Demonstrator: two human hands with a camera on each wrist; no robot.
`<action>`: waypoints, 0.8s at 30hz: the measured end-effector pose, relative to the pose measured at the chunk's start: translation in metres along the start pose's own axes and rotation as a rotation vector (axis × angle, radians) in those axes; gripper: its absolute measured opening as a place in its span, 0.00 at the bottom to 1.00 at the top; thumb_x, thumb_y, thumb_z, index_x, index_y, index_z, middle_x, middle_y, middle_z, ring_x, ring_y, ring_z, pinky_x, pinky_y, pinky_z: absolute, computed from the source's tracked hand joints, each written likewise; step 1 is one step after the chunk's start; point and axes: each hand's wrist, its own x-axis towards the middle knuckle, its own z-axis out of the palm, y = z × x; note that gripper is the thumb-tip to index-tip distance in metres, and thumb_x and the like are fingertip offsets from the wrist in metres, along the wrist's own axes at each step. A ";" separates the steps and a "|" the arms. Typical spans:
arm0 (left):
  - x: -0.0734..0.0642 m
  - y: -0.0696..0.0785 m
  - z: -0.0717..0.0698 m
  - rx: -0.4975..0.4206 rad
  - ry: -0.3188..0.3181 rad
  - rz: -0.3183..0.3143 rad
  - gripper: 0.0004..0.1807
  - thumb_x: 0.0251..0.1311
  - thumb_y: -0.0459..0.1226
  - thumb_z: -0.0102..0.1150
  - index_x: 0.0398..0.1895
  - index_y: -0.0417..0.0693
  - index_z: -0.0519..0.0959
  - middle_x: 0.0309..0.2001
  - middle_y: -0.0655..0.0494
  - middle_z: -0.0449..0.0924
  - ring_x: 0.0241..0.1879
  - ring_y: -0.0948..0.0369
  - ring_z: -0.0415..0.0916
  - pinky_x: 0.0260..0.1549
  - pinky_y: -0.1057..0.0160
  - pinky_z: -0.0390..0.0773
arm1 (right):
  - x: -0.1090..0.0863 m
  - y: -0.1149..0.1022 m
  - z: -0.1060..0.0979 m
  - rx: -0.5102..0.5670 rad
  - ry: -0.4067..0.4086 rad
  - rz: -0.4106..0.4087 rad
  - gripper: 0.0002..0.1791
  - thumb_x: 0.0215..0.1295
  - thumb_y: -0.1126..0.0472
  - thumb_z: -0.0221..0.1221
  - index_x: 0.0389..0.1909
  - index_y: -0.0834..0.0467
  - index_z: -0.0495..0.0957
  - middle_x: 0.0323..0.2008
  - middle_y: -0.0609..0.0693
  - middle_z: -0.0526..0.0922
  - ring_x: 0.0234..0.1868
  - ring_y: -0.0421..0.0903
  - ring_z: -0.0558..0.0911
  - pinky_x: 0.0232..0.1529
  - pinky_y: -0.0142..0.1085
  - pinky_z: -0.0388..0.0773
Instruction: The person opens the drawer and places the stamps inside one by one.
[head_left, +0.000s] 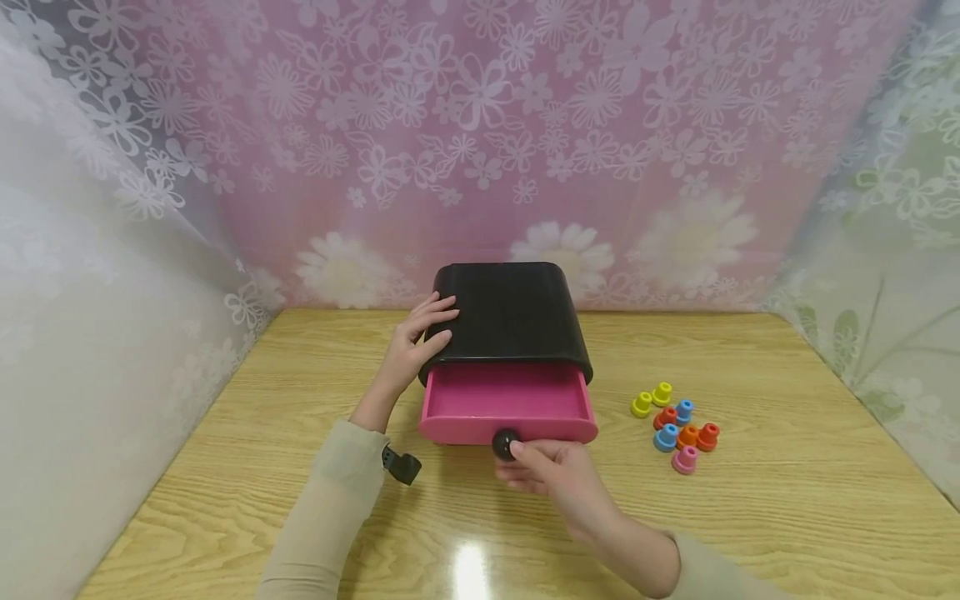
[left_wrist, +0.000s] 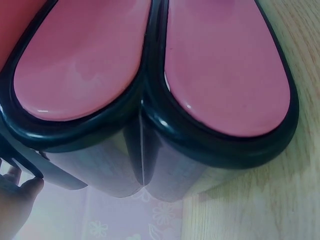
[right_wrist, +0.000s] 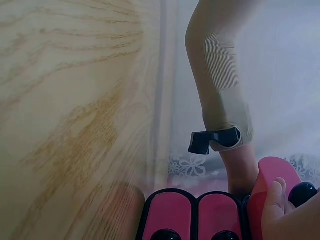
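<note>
A black cabinet (head_left: 510,312) with rounded corners stands on the table, its top pink drawer (head_left: 507,429) pulled out so the pink floor shows. My left hand (head_left: 412,343) rests on the cabinet's left top edge, fingers spread over it; part of that hand shows at the lower left of the left wrist view. At the drawer front, my right hand (head_left: 562,479) holds the round black knob (head_left: 506,444) with the thumb against it and the fingers below. Two more pink drawer fronts (right_wrist: 170,212) with black knobs appear in the right wrist view.
Several small stepped plastic pegs, including a yellow peg (head_left: 641,405), a blue peg (head_left: 666,437) and a pink peg (head_left: 685,459), stand grouped right of the cabinet on the wooden table (head_left: 262,467). A flowered curtain (head_left: 480,150) hangs behind.
</note>
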 end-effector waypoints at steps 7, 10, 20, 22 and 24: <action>-0.001 -0.001 -0.001 -0.013 -0.002 0.000 0.17 0.54 0.21 0.47 0.49 0.22 0.69 0.58 0.32 0.61 0.64 0.43 0.44 0.60 0.51 0.48 | -0.005 0.000 -0.001 -0.009 -0.007 0.039 0.21 0.59 0.59 0.56 0.41 0.77 0.74 0.33 0.63 0.81 0.33 0.47 0.82 0.39 0.41 0.76; -0.001 -0.001 -0.001 -0.020 -0.003 0.003 0.17 0.54 0.21 0.46 0.48 0.22 0.69 0.58 0.32 0.61 0.64 0.43 0.44 0.60 0.50 0.48 | -0.007 0.001 -0.001 -0.012 -0.019 0.035 0.21 0.59 0.59 0.55 0.40 0.77 0.74 0.34 0.64 0.80 0.33 0.48 0.82 0.39 0.41 0.76; -0.001 0.000 0.000 -0.009 0.000 0.007 0.17 0.53 0.21 0.46 0.48 0.22 0.69 0.57 0.31 0.61 0.63 0.42 0.44 0.60 0.50 0.47 | -0.011 0.001 -0.001 0.010 -0.047 0.028 0.21 0.60 0.60 0.55 0.41 0.78 0.73 0.34 0.65 0.80 0.33 0.47 0.82 0.39 0.39 0.76; -0.001 0.001 0.000 -0.007 0.002 0.008 0.17 0.53 0.21 0.46 0.48 0.22 0.69 0.57 0.31 0.61 0.63 0.42 0.44 0.60 0.50 0.48 | -0.012 0.001 -0.001 0.011 -0.047 0.025 0.22 0.60 0.60 0.55 0.41 0.78 0.73 0.34 0.66 0.80 0.33 0.47 0.82 0.39 0.39 0.76; -0.001 0.001 0.000 -0.009 0.003 0.009 0.17 0.53 0.20 0.46 0.48 0.21 0.69 0.57 0.31 0.61 0.63 0.42 0.44 0.60 0.50 0.47 | -0.012 0.001 -0.001 0.011 -0.046 0.024 0.22 0.60 0.59 0.55 0.41 0.78 0.73 0.34 0.65 0.80 0.33 0.48 0.82 0.39 0.40 0.76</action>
